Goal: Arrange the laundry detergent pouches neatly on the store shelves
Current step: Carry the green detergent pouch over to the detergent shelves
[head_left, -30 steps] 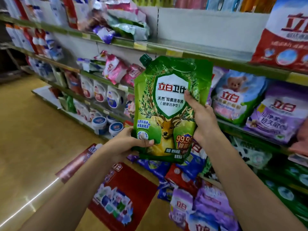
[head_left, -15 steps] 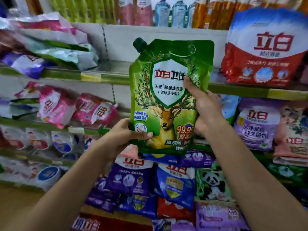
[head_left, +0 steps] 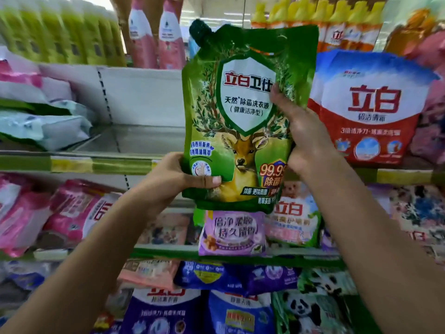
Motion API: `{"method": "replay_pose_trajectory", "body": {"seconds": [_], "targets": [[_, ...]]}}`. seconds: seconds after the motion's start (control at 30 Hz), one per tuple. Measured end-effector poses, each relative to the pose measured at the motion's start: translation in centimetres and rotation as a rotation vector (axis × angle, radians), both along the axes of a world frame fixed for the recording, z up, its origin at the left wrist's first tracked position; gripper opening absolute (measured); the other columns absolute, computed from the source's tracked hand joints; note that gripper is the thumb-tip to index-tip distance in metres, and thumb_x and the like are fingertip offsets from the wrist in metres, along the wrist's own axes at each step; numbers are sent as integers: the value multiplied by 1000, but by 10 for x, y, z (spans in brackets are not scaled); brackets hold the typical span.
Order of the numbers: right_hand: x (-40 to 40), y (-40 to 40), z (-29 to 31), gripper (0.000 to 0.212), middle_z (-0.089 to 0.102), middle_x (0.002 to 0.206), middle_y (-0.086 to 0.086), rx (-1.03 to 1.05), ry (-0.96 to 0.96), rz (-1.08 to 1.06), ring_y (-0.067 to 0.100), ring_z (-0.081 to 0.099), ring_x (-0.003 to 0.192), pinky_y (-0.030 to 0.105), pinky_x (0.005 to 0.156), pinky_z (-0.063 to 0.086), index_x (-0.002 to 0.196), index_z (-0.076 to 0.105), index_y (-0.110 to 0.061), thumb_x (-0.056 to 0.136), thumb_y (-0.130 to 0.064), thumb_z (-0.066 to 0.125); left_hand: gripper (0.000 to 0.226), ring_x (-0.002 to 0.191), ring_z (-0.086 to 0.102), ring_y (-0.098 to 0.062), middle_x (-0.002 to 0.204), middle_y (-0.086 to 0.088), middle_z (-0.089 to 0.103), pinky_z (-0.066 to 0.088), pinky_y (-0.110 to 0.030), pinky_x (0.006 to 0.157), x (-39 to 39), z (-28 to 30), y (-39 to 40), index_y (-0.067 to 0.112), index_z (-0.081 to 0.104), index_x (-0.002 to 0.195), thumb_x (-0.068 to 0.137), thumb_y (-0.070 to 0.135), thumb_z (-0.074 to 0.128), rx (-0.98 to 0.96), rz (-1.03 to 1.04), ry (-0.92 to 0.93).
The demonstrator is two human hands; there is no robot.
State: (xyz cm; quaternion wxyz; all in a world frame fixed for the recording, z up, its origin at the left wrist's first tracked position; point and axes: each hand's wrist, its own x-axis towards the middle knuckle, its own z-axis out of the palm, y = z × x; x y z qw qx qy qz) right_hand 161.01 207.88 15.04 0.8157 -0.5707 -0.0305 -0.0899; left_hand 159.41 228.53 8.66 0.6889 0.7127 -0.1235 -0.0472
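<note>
From the head view, the left hand (head_left: 178, 179) grips the green pouch (head_left: 243, 121) at its lower left corner and the right hand (head_left: 303, 133) pinches its right edge, upright before the shelf (head_left: 125, 141). Placing seems in hand; next, set it on the bare stretch left of the red-and-white bag (head_left: 370, 104). Stocked shop shelving surrounds.

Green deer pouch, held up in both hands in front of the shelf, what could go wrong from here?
1. The green pouch is gripped only at its lower corner by the left hand and its side edge by the right hand; it may sag or slip.
2. The bare shelf gap sits between a slumped pale bag and the red-and-white bag; sliding it in could knock either one.
</note>
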Motion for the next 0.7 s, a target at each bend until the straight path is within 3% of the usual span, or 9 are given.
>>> {"method": "replay_pose_trajectory", "body": {"seconds": [0.13, 0.23, 0.3, 0.43, 0.53, 0.7], "targets": [[41, -19, 33, 67, 73, 108, 13, 19, -66, 23, 32, 73, 91, 50, 73, 59, 127, 55, -10, 72, -39, 82, 41, 78, 73, -16, 84, -6, 77, 58, -24, 65, 37, 35, -15, 6, 68, 91, 51, 6, 77, -28, -11, -67], [75, -23, 49, 102, 70, 116, 13, 20, -101, -10, 33, 72, 94, 54, 75, 58, 139, 44, -12, 55, -46, 91, 38, 78, 72, -17, 84, -6, 76, 60, -27, 69, 71, 53, -23, 7, 70, 89, 51, 6, 78, -24, -8, -86], [99, -26, 51, 110, 69, 118, 12, 20, -115, -24, 33, 70, 99, 56, 79, 57, 140, 44, -13, 48, -49, 93, 39, 81, 72, -18, 87, -7, 76, 60, -27, 71, 95, 57, -27, 6, 70, 91, 53, 5, 78, -18, -23, -76], [137, -31, 41, 55, 75, 105, 9, 40, -152, -58, 26, 73, 92, 44, 71, 60, 121, 61, -12, 75, -35, 81, 41, 81, 72, -17, 85, -5, 76, 57, -25, 69, 139, 55, -33, 7, 68, 93, 53, 3, 77, 47, -58, -34], [164, -35, 27, 21, 77, 91, 3, 41, -176, -57, 21, 74, 85, 38, 69, 60, 98, 68, -17, 82, -28, 75, 41, 87, 71, -20, 87, -5, 76, 54, -29, 79, 171, 49, -35, 7, 68, 95, 56, 0, 79, 112, -69, -13], [195, -38, 9, 9, 75, 72, -10, 9, -196, -90, 13, 73, 78, 33, 68, 61, 82, 63, -23, 86, -25, 71, 33, 93, 67, -26, 92, -10, 74, 51, -40, 91, 216, 34, -40, 7, 68, 95, 69, -12, 74, 199, -85, 26]]}}
